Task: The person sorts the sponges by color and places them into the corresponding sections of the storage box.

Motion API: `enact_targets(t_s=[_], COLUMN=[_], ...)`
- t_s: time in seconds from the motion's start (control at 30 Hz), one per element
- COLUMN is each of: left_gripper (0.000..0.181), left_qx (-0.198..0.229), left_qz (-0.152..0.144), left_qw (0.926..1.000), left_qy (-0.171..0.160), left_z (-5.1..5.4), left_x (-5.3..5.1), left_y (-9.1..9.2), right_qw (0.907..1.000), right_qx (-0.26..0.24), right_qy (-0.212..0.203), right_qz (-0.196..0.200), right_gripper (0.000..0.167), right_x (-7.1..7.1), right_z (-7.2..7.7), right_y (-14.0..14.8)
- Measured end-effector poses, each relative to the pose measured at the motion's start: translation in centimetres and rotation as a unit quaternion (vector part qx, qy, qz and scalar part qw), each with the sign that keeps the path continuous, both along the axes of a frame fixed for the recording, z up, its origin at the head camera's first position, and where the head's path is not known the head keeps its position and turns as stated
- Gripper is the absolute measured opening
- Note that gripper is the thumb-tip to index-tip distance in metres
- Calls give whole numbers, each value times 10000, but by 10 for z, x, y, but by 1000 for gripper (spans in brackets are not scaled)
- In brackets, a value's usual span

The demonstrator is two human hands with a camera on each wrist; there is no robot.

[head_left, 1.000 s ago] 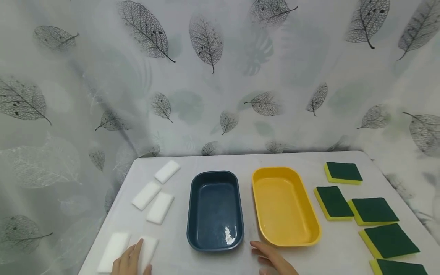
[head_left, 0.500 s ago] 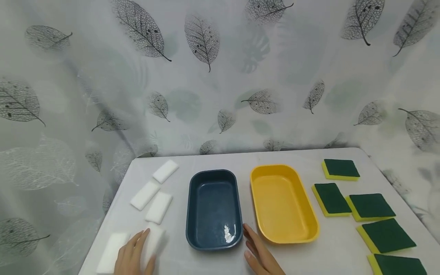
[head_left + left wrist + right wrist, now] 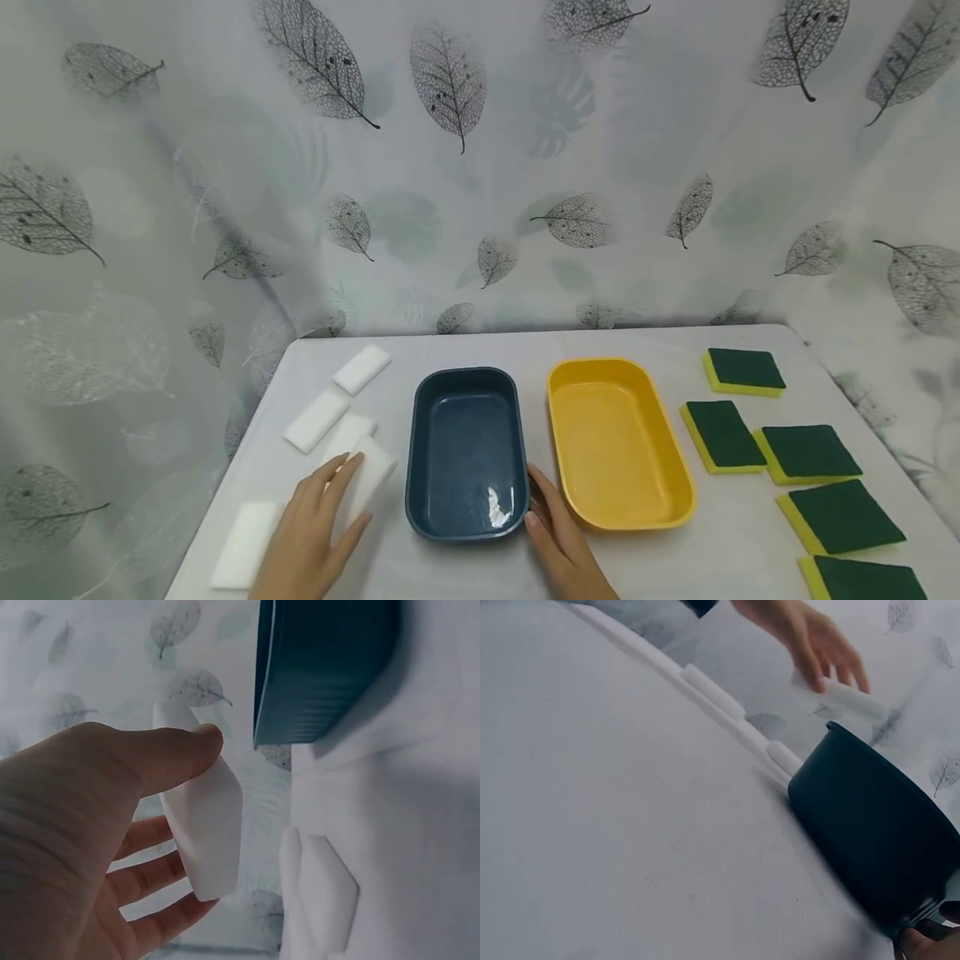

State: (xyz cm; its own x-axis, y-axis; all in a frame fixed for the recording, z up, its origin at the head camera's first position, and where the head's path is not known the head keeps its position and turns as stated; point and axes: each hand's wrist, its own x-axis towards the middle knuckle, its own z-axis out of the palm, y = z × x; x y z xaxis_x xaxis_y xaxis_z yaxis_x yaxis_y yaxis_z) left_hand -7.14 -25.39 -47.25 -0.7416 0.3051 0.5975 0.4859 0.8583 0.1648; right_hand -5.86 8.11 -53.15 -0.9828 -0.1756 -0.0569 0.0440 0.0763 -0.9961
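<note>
Whether this is a home or a workplace, I cannot tell; I work in a curtained space, where a leaf-printed curtain (image 3: pixel 517 175) hangs behind my white table (image 3: pixel 420 575) and along its two sides.

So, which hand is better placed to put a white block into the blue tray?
Probably the left hand: it holds a white block; the right hand holds none, touching the blue tray.

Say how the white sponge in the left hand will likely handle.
The white sponge is probably light: the left hand pinches it aloft. It seems fairly stiff, showing no visible sag in that grip. Its flat faces make rolling unlikely.
</note>
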Motion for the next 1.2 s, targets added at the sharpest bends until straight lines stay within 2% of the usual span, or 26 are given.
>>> enact_targets(t_s=[0.1,0.17,0.27,0.4,0.67,0.77,0.87,1.2], left_gripper=[64,73,87,81,69,68,67,64], left_qx=[-218,-381,-547,-733,-932,-921,-989,-1401], left_qz=[-122,-174,-362,-702,-1417,-1772,-2004,-2341], left_qw=[9993,9977,9948,9897,9743,9652,9556,9213], left_qy=[-285,-534,-780,-1011,-1482,-1690,-1923,-2770], left_z=[15,23,29,31,22,18,13,-3], left_x=[-4,-7,-15,-28,-46,-51,-56,-70], left_y=[7,12,20,29,46,52,59,80], right_qw=[9999,9999,9999,9996,9989,9988,9989,9993], right_qx=[-19,-17,-33,-192,-404,-383,-352,-336], right_qy=[-61,-10,-33,-100,-202,-240,-235,-85], right_qz=[-93,-124,-165,-155,-124,-176,-195,-153], right_gripper=[60,61,62,63,61,61,60,59], right_x=[-3,-3,-4,-5,-6,-7,-7,-6], right_z=[0,-2,-5,-7,-10,-11,-12,-12], right_y=[-6,-7,-6,-4,-5,-6,-7,-6])
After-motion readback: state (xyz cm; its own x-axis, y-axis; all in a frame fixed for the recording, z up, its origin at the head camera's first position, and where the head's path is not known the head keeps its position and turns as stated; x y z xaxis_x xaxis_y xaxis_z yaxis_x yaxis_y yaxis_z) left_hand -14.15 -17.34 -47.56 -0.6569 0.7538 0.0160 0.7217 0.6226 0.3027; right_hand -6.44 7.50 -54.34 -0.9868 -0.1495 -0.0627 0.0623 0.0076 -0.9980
